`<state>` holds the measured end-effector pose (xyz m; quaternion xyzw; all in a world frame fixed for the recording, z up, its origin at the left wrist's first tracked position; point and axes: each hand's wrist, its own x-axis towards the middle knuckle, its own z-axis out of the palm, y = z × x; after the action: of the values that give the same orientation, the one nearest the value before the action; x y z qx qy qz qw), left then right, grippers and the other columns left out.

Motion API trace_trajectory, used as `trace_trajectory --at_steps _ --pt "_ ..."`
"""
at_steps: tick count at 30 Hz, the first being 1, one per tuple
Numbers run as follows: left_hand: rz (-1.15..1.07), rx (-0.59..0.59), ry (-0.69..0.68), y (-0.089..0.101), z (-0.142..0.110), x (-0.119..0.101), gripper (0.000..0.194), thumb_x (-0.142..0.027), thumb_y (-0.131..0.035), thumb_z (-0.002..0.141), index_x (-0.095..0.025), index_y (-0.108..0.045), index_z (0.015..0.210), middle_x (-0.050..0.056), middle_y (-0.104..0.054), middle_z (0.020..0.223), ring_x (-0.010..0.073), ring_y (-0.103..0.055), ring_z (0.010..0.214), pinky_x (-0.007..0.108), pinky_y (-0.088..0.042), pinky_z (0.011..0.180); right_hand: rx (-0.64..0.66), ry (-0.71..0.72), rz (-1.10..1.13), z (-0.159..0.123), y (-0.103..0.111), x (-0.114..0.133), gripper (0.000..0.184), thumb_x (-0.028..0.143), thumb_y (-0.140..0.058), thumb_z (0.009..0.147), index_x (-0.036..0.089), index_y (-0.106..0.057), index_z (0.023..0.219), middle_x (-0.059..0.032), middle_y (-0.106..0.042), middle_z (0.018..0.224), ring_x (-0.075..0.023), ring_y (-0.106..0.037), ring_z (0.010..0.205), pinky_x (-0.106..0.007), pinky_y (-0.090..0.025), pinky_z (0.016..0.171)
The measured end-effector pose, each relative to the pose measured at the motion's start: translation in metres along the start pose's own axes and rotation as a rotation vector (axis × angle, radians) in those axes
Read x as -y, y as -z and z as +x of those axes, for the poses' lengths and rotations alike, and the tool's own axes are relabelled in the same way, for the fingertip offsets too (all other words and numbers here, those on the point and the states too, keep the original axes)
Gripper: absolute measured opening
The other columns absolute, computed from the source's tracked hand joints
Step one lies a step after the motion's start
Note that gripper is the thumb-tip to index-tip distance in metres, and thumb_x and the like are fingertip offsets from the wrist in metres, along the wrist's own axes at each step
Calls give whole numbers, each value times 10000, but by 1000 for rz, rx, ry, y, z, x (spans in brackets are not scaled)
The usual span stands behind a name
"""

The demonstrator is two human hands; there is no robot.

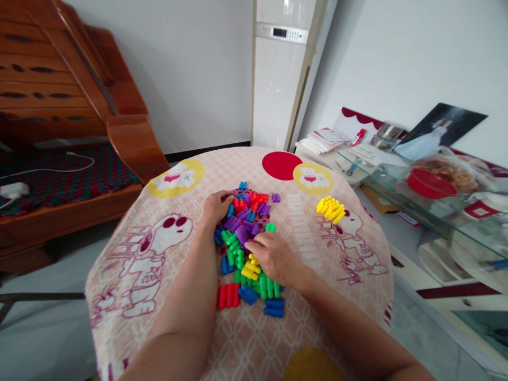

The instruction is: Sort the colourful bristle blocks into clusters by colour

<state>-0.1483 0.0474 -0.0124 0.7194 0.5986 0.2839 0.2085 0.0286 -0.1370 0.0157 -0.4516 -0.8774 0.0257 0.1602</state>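
A heap of plastic toy blocks in purple, green, red and blue lies on the patterned tablecloth [254, 349]. My left hand [218, 206] rests at the heap's far left edge, its fingers loosely bent beside the blue and red blocks [240, 203]; nothing shows in its grasp. Over the heap's right side, my right hand [275, 258] has its fingers curled down around a yellow block [253, 259], partly hidden by the fingers. Another yellow block [251, 271] lies just below, among green blocks [270, 286]. Apart to the right sits a group of yellow blocks [330, 209].
Right of the round table stands a glass shelf [381, 177] with a red bowl [432, 182], papers [323, 140] and a photo [440, 129]. A wooden bench [130, 137] is at the left, a white floor-standing unit [280, 79] behind.
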Motion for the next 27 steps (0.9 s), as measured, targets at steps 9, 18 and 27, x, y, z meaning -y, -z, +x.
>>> trace_trajectory --at_steps 9,18,27 --pt "-12 5 -12 -2 3 5 361 -286 -504 861 -188 -718 1134 65 -741 1078 213 -668 970 282 -486 867 -195 -68 183 -4 -2 -14 110 136 -550 881 179 -604 795 -39 -618 823 -162 -548 835 -276 -413 774" --pt "-5 -4 -4 -4 5 8 364 -316 -503 859 -196 -723 1124 67 -742 1070 223 -669 970 295 -492 859 -606 -622 -15 -37 18 -91 128 243 -574 822 191 -580 705 -28 -630 709 -152 -548 664 -261 -406 659" --pt "15 14 -11 -2 4 6 369 -307 -498 857 -191 -715 1132 73 -736 1090 223 -669 982 294 -489 861 -489 -982 -215 -61 15 -141 160 311 -587 765 186 -614 669 -87 -680 692 -200 -563 640 -297 -368 620"
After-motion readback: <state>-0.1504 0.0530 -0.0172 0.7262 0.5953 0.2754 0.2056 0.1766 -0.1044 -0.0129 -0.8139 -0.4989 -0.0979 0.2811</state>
